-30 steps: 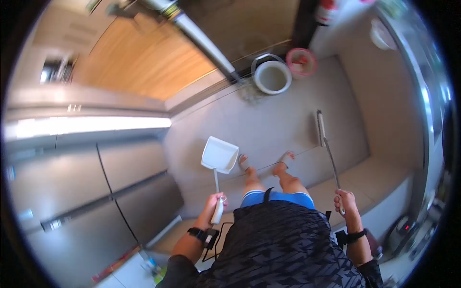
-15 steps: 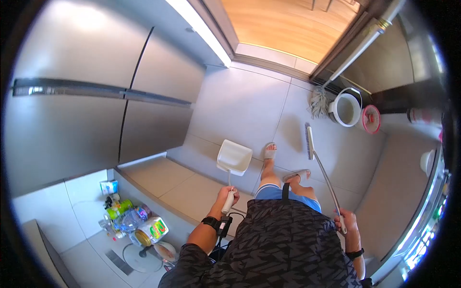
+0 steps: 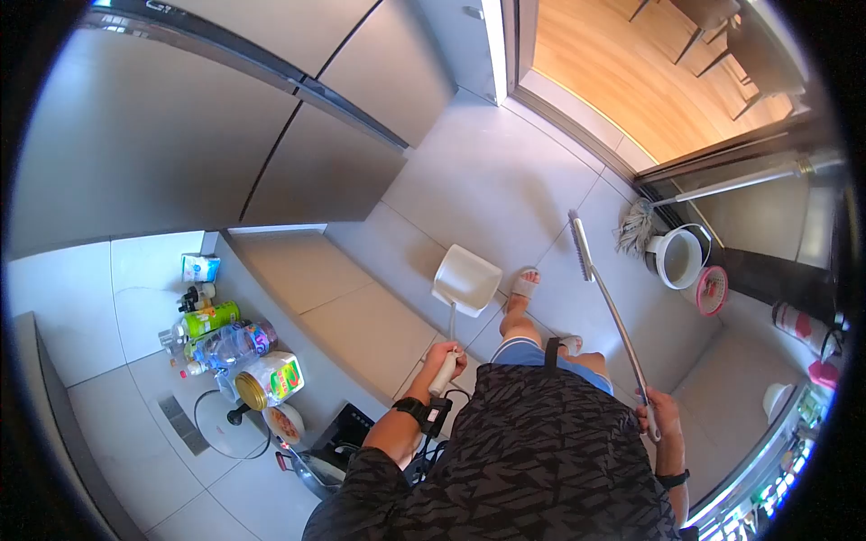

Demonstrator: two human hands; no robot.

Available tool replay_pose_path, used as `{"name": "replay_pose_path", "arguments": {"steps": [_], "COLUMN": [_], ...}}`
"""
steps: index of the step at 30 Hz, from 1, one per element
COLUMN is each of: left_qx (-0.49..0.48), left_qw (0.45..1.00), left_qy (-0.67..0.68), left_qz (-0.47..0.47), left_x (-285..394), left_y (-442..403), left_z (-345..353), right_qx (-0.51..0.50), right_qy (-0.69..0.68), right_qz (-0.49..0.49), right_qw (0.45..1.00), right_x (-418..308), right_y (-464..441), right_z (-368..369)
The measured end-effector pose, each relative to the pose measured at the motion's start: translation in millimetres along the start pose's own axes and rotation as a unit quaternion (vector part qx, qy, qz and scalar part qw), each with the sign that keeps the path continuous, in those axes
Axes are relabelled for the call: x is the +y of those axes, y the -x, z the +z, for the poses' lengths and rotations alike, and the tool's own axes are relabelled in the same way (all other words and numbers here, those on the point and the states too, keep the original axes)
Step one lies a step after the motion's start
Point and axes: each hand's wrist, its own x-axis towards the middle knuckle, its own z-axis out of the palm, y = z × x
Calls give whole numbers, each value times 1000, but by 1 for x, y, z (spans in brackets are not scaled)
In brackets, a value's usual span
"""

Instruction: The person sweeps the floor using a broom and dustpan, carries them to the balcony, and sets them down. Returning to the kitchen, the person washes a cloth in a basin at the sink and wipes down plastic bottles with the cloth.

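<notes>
Your left hand point(image 3: 448, 361) is closed around the handle of the dustpan point(image 3: 469, 278), whose pan sits near your foot point(image 3: 526, 283); a slack wrist could tip it or knock that foot. Your right hand point(image 3: 665, 415) is wrapped around the broom point(image 3: 617, 323), its head between foot and mop point(image 3: 637, 227), so swinging wide could snag the mop or jolt the bucket point(image 3: 658, 246).

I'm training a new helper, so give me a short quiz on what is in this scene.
1. What does the left hand hold?
A) mop
B) dustpan
C) bottle

2. True or false: the right hand holds a long-handled brush.

3. Fill in the blank: the pink basket stands beside a white ______.

Key: 1 B; 2 true; 3 bucket
</notes>
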Motion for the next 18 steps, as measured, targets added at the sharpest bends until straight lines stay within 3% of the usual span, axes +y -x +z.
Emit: {"name": "replay_pose_path", "arguments": {"steps": [3, 6, 12, 15, 18], "left_qx": [-21, 20, 1, -16, 28], "left_qw": [1000, 999, 986, 994, 993], "left_qy": [-19, -27, -163, -106, -100], "left_qz": [-2, 11, 28, 29, 54], "left_x": [9, 12, 19, 15, 9], "left_y": [-10, 4, -8, 1, -2], "left_z": [-2, 16, 37, 61, 76], "right_qx": [4, 26, 56, 43, 35], "right_qy": [24, 16, 34, 47, 50], "right_qz": [-13, -7, -28, -32, -29], "right_qw": [1000, 1000, 997, 997, 998], "right_x": [-8, -23, -39, -70, -92], "right_y": [-11, 9, -3, 1, -21], "right_z": [4, 5, 8, -3, -23]}}
